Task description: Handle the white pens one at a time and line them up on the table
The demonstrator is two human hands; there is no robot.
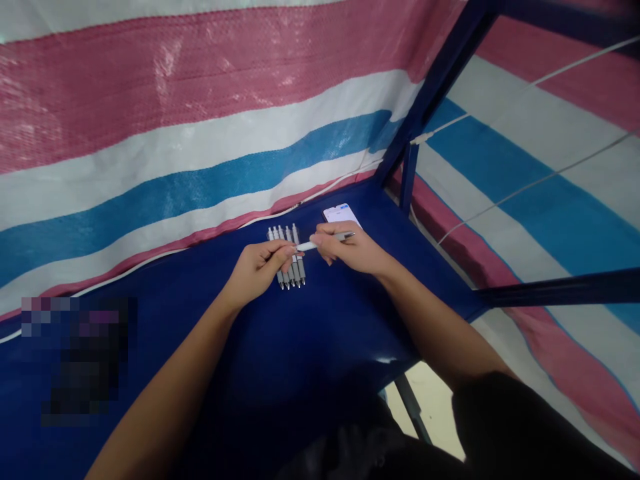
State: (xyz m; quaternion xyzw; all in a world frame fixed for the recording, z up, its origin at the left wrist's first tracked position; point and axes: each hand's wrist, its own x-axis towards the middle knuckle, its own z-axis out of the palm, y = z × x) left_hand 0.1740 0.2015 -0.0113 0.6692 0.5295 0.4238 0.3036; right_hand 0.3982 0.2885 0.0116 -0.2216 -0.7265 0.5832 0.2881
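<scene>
A white and grey pen (307, 246) is held level between my two hands, above the dark blue tabletop. My left hand (256, 268) is closed, its thumb and fingers pinching the pen's left end. Around the pen's other part my right hand (353, 248) is closed, with a grey end sticking out to the right. Beneath and behind my left fingers, several similar pens (294, 272) lie side by side in a row, grey grips and tips toward me. My fingers hide part of that row. Just behind my right hand lies a phone (342, 213) with a lit screen.
The blue table (310, 333) meets a striped red, white and blue sheet (200, 193) at the back. A white cable (270, 217) runs along that edge. Dark blue frame posts (440, 87) stand at right. A pixelated dark object (90, 360) is at left.
</scene>
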